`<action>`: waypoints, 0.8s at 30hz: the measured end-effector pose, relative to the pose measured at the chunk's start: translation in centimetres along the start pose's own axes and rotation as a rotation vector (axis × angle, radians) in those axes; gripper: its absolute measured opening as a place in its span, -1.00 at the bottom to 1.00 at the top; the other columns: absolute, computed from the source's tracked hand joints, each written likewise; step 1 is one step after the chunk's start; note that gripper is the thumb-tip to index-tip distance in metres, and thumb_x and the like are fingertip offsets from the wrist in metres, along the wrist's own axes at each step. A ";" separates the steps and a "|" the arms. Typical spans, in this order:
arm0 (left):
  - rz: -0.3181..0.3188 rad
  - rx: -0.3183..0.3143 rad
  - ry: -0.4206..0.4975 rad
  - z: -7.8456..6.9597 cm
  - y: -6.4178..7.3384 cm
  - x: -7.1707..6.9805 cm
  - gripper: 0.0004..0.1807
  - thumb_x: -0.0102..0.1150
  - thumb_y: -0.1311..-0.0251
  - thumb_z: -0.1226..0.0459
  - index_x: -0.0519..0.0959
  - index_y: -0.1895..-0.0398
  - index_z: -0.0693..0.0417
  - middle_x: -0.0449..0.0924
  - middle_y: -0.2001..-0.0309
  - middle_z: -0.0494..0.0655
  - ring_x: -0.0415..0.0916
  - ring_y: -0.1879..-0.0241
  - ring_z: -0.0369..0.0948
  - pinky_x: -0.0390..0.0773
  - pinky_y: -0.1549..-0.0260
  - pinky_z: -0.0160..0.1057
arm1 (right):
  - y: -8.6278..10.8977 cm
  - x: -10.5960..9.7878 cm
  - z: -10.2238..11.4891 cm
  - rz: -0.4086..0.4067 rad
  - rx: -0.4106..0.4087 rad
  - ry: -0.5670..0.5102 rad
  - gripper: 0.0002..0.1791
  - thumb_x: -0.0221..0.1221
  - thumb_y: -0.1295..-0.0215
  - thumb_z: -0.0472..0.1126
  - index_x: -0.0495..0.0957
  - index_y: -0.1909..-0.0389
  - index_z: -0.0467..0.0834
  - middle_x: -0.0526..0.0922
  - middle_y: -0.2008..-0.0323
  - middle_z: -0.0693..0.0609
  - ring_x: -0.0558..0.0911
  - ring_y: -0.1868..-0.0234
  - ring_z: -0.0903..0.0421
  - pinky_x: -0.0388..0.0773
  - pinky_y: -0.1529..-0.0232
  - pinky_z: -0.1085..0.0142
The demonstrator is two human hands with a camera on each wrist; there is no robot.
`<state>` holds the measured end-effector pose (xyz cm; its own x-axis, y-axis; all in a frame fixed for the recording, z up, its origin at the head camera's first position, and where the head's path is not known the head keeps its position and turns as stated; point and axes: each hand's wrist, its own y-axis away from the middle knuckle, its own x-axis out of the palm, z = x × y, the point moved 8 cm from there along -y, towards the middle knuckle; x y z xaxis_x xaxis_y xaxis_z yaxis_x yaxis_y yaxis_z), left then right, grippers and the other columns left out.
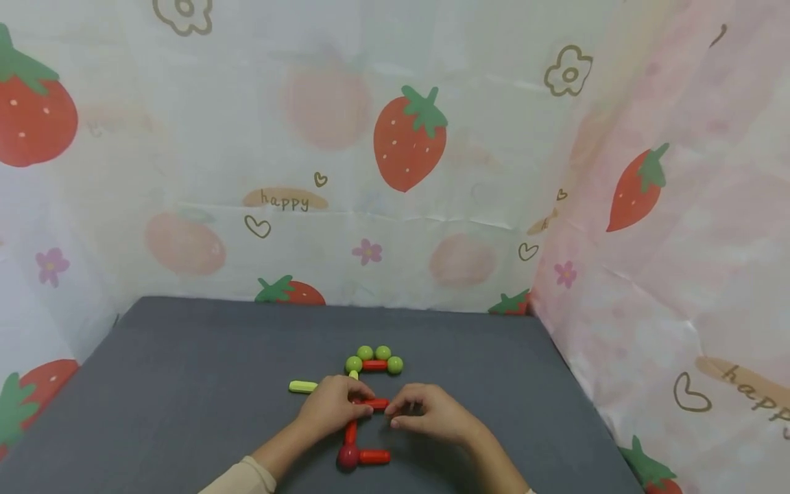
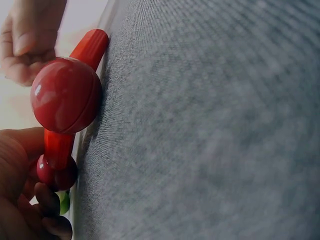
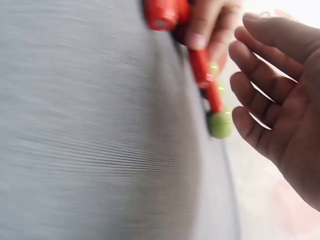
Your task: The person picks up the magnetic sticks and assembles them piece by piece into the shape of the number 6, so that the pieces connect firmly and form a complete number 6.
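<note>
A figure of red rods and balls lies on the dark table, topped by several green balls (image 1: 382, 353). My left hand (image 1: 333, 408) grips its middle, thumb and fingers round a small red ball (image 2: 57, 172) where a red rod (image 1: 380, 405) points right. That ball is hidden under the hand in the head view. Nearer me, a larger dark red ball (image 1: 348, 457) joins an upright-running red rod (image 1: 350, 432) and a lower red rod (image 1: 374, 456). My right hand (image 1: 432, 415) hovers just right of the middle rod's end, fingers loosely bent, holding nothing.
A loose yellow-green rod (image 1: 302, 387) lies left of the figure, close to my left hand. The grey cloth-covered table (image 1: 204, 384) ends at a strawberry-print curtain (image 1: 333, 254) behind and at the sides.
</note>
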<state>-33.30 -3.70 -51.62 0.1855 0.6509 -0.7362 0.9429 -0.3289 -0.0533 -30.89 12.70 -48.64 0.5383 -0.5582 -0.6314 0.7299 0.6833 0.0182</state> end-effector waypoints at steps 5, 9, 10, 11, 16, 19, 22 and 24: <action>0.002 -0.002 0.036 -0.1 0.1 0.0 -0.84 0.43 -0.02 0.06 0.74 0.29 -0.33 0.65 0.41 -0.44 0.48 0.47 -0.40 0.46 0.47 -0.32 | -1.0 -3.6 0.6 -0.135 0.033 0.074 -0.84 0.28 -0.26 0.04 0.67 0.15 0.20 0.65 0.19 0.26 0.56 0.17 0.26 0.48 0.14 0.33; 0.010 -0.015 0.077 0.2 0.1 0.2 -0.85 0.43 -0.03 0.05 0.74 0.29 -0.32 0.68 0.37 -0.43 0.51 0.43 -0.40 0.49 0.43 -0.31 | -2.0 -5.6 0.7 -0.219 0.050 0.099 -0.86 0.27 -0.28 0.01 0.66 0.15 0.20 0.63 0.19 0.27 0.57 0.16 0.22 0.49 0.12 0.29; 0.011 -0.018 0.086 0.3 0.1 0.2 -0.85 0.43 -0.02 0.05 0.74 0.30 -0.33 0.69 0.36 -0.43 0.52 0.43 -0.40 0.50 0.43 -0.30 | -2.3 -6.0 0.6 -0.236 0.055 0.104 -0.85 0.26 -0.29 0.00 0.66 0.14 0.19 0.63 0.19 0.27 0.57 0.15 0.20 0.49 0.11 0.28; 0.012 -0.020 0.087 0.3 0.1 0.3 -0.85 0.43 -0.02 0.04 0.74 0.30 -0.33 0.69 0.36 -0.43 0.52 0.43 -0.39 0.50 0.42 -0.30 | -2.5 -6.3 0.5 -0.252 0.061 0.107 -0.85 0.26 -0.30 -0.01 0.66 0.13 0.18 0.63 0.19 0.27 0.57 0.15 0.19 0.50 0.12 0.27; 0.026 -0.021 0.078 0.8 0.0 0.6 -0.87 0.43 -0.03 0.03 0.73 0.31 -0.38 0.68 0.37 -0.43 0.51 0.42 -0.38 0.50 0.40 -0.29 | -3.9 -7.3 -0.4 -0.305 0.089 0.091 -0.84 0.23 -0.33 -0.03 0.64 0.11 0.16 0.64 0.16 0.22 0.58 0.13 0.11 0.52 0.12 0.25; 0.027 -0.018 0.073 0.9 -0.1 0.6 -0.86 0.42 -0.03 0.03 0.72 0.30 -0.39 0.66 0.38 -0.43 0.49 0.43 -0.38 0.48 0.41 -0.29 | -4.8 -7.7 -0.9 -0.317 0.110 0.084 -0.83 0.23 -0.33 -0.02 0.63 0.09 0.17 0.64 0.14 0.20 0.58 0.13 0.13 0.53 0.14 0.25; 0.028 -0.018 0.085 0.8 -0.2 0.6 -0.85 0.43 -0.03 0.03 0.72 0.30 -0.39 0.66 0.39 -0.42 0.50 0.44 -0.36 0.48 0.44 -0.30 | -5.7 -7.8 -1.4 -0.315 0.138 0.081 -0.82 0.22 -0.33 -0.02 0.62 0.07 0.18 0.64 0.12 0.20 0.58 0.13 0.13 0.54 0.18 0.24; 0.026 -0.017 0.093 0.8 -0.3 0.5 -0.86 0.43 -0.02 0.03 0.73 0.30 -0.39 0.67 0.38 -0.42 0.50 0.44 -0.36 0.48 0.44 -0.29 | -6.3 -7.9 -1.5 -0.315 0.150 0.077 -0.81 0.22 -0.34 -0.03 0.62 0.06 0.17 0.64 0.10 0.18 0.58 0.11 0.10 0.54 0.19 0.22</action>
<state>-33.68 -3.83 -52.44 0.2336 0.7032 -0.6716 0.9420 -0.3349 -0.0229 -40.38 13.53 -44.90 0.2479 -0.6891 -0.6809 0.9117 0.4037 -0.0767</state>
